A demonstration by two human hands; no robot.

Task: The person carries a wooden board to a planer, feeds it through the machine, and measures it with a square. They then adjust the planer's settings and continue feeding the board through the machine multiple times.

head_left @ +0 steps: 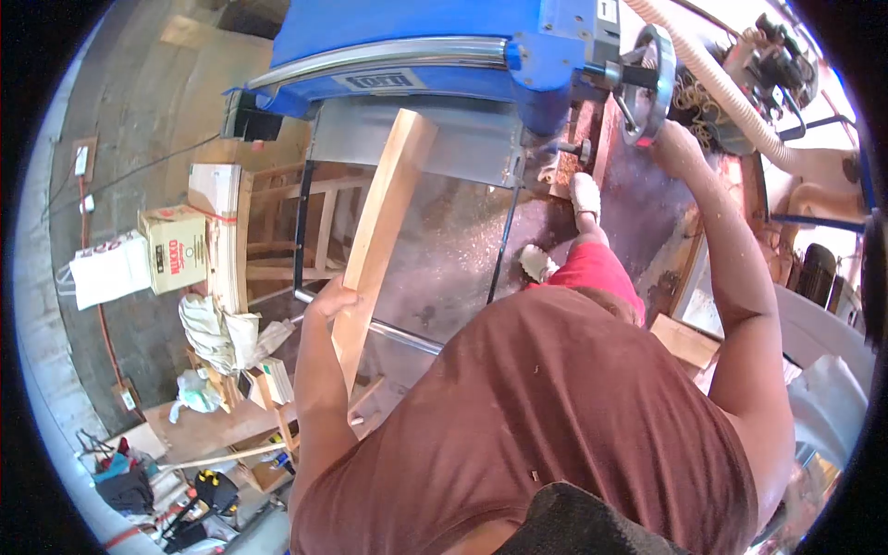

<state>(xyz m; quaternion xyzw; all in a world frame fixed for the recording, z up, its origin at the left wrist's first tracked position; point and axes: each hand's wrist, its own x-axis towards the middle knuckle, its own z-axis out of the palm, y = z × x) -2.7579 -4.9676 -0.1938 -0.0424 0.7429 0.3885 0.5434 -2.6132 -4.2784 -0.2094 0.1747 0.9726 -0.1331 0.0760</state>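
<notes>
A long, pale wooden board (381, 217) slants up from beside my body. Its far end rests on the metal bed (467, 139) of a blue thickness planer (398, 23). My left hand (333, 301) is closed around the near part of the board, at its left edge. At the planer's right side, my right hand (678, 151) grips the lower rim of a metal handwheel (664, 83). Its fingertips are partly hidden behind the rim.
Steel roller-support bars (407, 337) stand below the bed. A ribbed hose (731, 97) runs along the upper right. To the left are a cardboard box (176, 248), stacked boards (218, 213) and wooden frames (319, 222). Shavings and dust lie on the floor (444, 250).
</notes>
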